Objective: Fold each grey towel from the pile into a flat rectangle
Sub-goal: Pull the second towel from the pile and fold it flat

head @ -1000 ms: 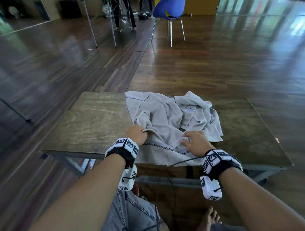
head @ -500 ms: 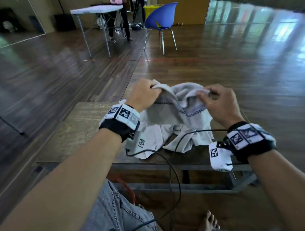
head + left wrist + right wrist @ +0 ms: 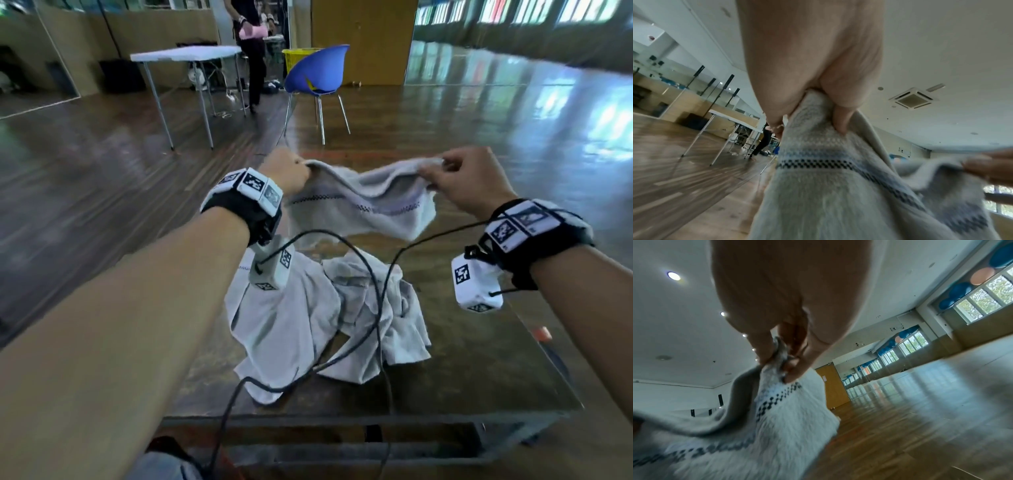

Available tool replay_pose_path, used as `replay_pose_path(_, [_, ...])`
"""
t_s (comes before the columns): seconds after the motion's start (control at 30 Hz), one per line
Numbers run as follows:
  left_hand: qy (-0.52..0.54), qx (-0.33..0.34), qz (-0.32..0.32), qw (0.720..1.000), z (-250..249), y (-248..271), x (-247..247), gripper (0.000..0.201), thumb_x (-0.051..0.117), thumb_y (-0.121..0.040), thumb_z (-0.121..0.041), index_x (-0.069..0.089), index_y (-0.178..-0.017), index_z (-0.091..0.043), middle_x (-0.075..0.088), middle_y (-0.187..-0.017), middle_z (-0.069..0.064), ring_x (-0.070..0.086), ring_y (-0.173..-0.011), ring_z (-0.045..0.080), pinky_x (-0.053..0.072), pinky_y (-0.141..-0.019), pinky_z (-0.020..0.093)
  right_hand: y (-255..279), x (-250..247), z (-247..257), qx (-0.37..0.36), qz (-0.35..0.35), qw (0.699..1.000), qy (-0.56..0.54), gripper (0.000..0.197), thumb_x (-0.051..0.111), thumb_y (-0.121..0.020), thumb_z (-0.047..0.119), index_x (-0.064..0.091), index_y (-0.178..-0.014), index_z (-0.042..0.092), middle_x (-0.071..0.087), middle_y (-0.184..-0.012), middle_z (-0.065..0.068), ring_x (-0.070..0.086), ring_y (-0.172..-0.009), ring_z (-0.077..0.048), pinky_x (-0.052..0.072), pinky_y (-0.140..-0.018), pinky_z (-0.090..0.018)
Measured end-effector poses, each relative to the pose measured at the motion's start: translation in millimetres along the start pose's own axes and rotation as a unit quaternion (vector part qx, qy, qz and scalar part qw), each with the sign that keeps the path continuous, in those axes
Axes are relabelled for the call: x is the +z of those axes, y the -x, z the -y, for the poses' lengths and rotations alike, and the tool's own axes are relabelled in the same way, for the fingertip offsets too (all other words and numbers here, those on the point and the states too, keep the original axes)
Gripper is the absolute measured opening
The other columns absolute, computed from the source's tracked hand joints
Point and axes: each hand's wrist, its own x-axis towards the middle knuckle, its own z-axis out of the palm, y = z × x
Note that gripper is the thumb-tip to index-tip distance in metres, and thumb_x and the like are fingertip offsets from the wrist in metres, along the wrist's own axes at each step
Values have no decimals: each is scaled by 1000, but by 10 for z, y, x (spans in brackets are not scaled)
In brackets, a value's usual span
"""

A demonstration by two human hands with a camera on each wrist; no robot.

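Note:
A grey towel [image 3: 363, 202] with a dark checked stripe hangs in the air above the table, its top edge stretched between my two hands. My left hand [image 3: 287, 171] pinches the left corner; the left wrist view shows thumb and fingers closed on the towel [image 3: 818, 162]. My right hand [image 3: 459, 178] pinches the right corner, and the right wrist view shows the fingertips clamped on the cloth [image 3: 781, 395]. The lifted towel's lower part sags in folds. Below it the pile of grey towels [image 3: 308, 318] lies crumpled on the wooden table [image 3: 479, 370].
Black cables [image 3: 370, 308] from the wrist cameras loop over the pile. A blue chair [image 3: 318, 75] stands beyond the table. Farther back are a white folding table [image 3: 185, 54] and a standing person [image 3: 253, 51]. A small orange object [image 3: 543, 333] sits at the table's right edge.
Both hands took hold of one towel's edge on the pile, lifted it off and have moved apart, spreading the top edge wider. My head has tilted up.

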Motion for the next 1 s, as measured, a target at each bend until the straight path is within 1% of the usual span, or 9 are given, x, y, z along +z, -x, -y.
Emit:
replay_pose_path(0.07, [-1, 9, -47, 999, 48, -163, 26, 24, 46, -93, -3, 67, -97, 10, 65, -98, 32, 63, -98, 41, 49, -76, 42, -175, 83, -48, -42, -41, 998, 13, 30, 70, -90, 33, 77, -102, 5, 75, -101, -12, 71, -89, -27, 58, -83, -46])
replay_pose_path(0.13, [-21, 29, -89, 995, 133, -256, 83, 27, 45, -92, -2, 70, -101, 3, 67, -104, 28, 61, -101, 43, 46, -82, 43, -282, 172, -167, -61, -66, 995, 34, 31, 69, -90, 31, 76, -98, 2, 74, -99, -15, 69, -87, -29, 57, -80, -43])
replay_pose_path(0.23, [-52, 24, -108, 993, 326, -347, 220, 25, 45, -93, -4, 70, -89, 1, 68, -99, 27, 63, -95, 41, 47, -80, 44, -275, 313, -402, -24, -60, 996, 58, 25, 69, -91, 34, 77, -90, 11, 66, -69, -5, 61, -70, -23, 43, -67, -30])
replay_pose_path(0.33, [-44, -37, -66, 996, 526, -378, 368, 22, 50, -96, -15, 63, -78, -15, 64, -90, 22, 64, -88, 37, 44, -70, 37, -135, 493, -602, 13, -25, 998, 54, 22, 70, -90, 40, 74, -77, 23, 59, -58, 9, 54, -61, -15, 36, -60, -25])
replay_pose_path(0.47, [-19, -75, -38, 996, 715, -468, 535, 11, 48, -98, -21, 55, -89, -21, 57, -89, 6, 57, -80, 22, 43, -70, 28, -23, 833, -815, 97, 18, 994, -51, 28, 71, -90, 33, 72, -66, 20, 72, -61, 1, 63, -51, -8, 53, -54, -20])
replay_pose_path(0.63, [187, -97, -40, 977, 749, -561, 653, 12, 51, -97, -14, 57, -87, -14, 61, -96, 12, 67, -88, 27, 60, -80, 39, -85, 1073, -899, 172, 23, 954, -243, 21, 69, -93, 12, 74, -73, 15, 77, -76, -9, 76, -74, -25, 61, -80, -47])
replay_pose_path(0.7, [166, -66, -55, 982, 740, -622, 618, 16, 50, -97, -15, 58, -83, -14, 61, -92, 10, 61, -85, 22, 56, -81, 33, -174, 1072, -885, 158, -1, 952, -262, 23, 71, -91, 13, 77, -71, 23, 77, -75, 0, 76, -76, -19, 61, -82, -43])
replay_pose_path(0.87, [180, 17, -199, 963, 733, -644, 536, 23, 49, -94, -7, 71, -88, -1, 60, -76, 11, 48, -69, 19, 31, -57, 26, -474, 1073, -770, 118, -70, 950, -280, 22, 73, -90, 14, 72, -73, 28, 74, -73, 9, 69, -78, -14, 59, -83, -35])
replay_pose_path(1.0, [159, -88, -73, 981, 869, -633, 645, 27, 57, -91, -14, 62, -70, 2, 55, -69, 12, 47, -61, 22, 33, -55, 26, -418, 1306, -793, 124, -9, 979, -159, 17, 74, -89, 24, 66, -75, 23, 71, -69, 9, 61, -62, -6, 50, -64, -27])
